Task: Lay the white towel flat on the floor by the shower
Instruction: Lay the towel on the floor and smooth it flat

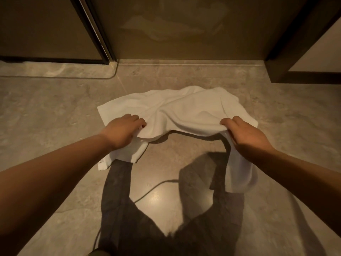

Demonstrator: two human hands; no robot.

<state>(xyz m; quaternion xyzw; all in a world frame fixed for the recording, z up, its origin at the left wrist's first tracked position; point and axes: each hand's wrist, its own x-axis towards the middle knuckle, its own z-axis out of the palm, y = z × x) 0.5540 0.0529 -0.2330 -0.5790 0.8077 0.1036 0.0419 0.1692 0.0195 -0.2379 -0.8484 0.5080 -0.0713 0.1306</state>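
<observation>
While both bare forearms reach forward and down over dark shadows on the stone-tile floor (pixel 55 111), the left hand (pixel 120 133) pinches the near left edge of the white towel (pixel 184 111) and the right hand (pixel 247 134) grips its near right edge, corners hanging below. Beyond the hands, the rumpled towel's far part rests on the floor, just before the shower threshold (pixel 184 62) and glass door (pixel 184 28).
</observation>
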